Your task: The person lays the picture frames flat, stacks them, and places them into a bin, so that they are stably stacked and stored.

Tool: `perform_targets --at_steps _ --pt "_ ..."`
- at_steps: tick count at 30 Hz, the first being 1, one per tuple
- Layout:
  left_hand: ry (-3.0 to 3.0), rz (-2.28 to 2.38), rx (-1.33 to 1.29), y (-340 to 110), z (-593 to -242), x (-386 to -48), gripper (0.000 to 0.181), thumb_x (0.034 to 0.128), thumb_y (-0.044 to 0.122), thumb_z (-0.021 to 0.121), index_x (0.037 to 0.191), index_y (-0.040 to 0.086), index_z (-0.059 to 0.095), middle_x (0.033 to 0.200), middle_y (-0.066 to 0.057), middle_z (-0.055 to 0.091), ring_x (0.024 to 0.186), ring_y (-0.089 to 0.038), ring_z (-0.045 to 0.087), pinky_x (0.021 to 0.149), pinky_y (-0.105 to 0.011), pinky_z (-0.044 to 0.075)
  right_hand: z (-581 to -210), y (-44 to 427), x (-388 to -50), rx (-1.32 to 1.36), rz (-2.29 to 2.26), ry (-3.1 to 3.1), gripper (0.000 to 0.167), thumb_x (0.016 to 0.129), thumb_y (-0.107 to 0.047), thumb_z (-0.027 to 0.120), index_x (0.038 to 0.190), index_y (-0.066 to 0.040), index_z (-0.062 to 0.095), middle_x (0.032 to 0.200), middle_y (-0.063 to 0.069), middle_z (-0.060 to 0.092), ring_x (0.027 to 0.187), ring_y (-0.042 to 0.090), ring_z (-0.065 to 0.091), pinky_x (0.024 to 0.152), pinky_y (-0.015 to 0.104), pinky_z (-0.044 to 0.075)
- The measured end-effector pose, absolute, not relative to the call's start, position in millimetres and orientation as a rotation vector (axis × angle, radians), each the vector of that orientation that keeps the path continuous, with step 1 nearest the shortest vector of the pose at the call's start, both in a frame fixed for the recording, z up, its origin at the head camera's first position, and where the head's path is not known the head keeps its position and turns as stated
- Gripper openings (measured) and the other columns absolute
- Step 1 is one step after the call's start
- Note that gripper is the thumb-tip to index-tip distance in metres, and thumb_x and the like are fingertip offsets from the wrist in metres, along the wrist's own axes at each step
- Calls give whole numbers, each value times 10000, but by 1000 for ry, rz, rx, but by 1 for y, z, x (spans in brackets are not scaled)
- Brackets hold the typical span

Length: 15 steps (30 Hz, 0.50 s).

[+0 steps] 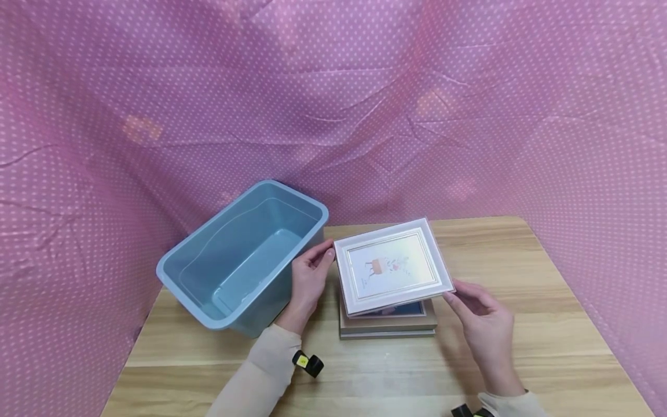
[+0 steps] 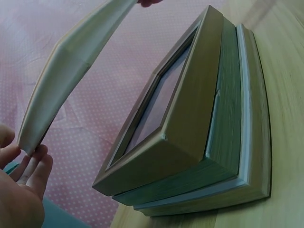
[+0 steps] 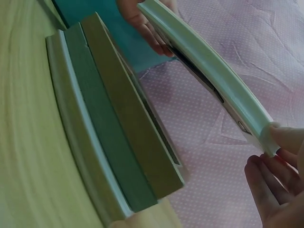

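Observation:
A white picture frame (image 1: 341, 278) with a small printed drawing behind its glass is held tilted above a stack of other frames. My left hand (image 1: 309, 278) pinches its left edge between thumb and fingers. At the lower right corner, my right hand (image 1: 484, 330) grips it the same way. Beneath lies the stack, topped by a brown picture frame (image 2: 190, 128) with a dark picture. Under that come a green-looking frame (image 2: 225, 104) and a pale-edged frame (image 2: 256, 142) on the table. Both wrist views show a gap between the held frame and the stack.
A blue-grey plastic bin (image 1: 245, 311) stands to the left on the wooden table (image 1: 537, 347), close beside my left hand. Its inside is bare. A pink dotted cloth (image 1: 365, 116) hangs behind and along both sides of the table.

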State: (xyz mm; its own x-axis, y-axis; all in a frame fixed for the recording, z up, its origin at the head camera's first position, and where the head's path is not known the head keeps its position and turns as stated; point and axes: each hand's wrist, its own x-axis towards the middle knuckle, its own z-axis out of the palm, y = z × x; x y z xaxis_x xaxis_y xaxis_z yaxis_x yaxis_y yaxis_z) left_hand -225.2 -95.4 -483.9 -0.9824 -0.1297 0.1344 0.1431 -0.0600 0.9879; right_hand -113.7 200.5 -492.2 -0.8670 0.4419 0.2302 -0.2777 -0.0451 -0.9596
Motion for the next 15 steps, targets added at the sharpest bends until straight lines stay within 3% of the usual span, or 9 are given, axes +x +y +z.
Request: perform_targets --at_steps 4,8,11,15 --pt "-2118 -2094 6 -95 -484 -226 327 1024 17 689 1347 -28 717 1413 -184 720 1181 -186 732 991 -195 600 -497 197 -111 -224 1940 -1771 316 800 259 778 1105 209 715 1018 -22 837 955 88 808 891 239 642" --pt "-2196 -2044 6 -95 -482 -226 345 1040 41 676 1381 2 705 1448 -149 708 1308 -310 688 1119 -370 583 -501 193 -108 -277 1935 -1783 311 796 243 795 1096 201 722 999 -40 836 938 74 807 879 222 645" --pt "-2218 -2026 -11 -94 -481 -226 344 1043 44 671 1385 22 712 1454 -142 706 1329 -339 675 1153 -482 559 -504 191 -106 -319 1946 -1781 313 792 235 806 1092 200 724 977 -54 838 923 63 807 869 216 646" --pt "-2237 -2005 -25 -93 -481 -226 345 1038 45 677 1380 25 714 1455 -147 704 1330 -350 674 1154 -499 556 -506 188 -103 -358 1935 -1804 301 799 218 813 1088 186 735 964 -75 833 913 47 803 862 201 644"
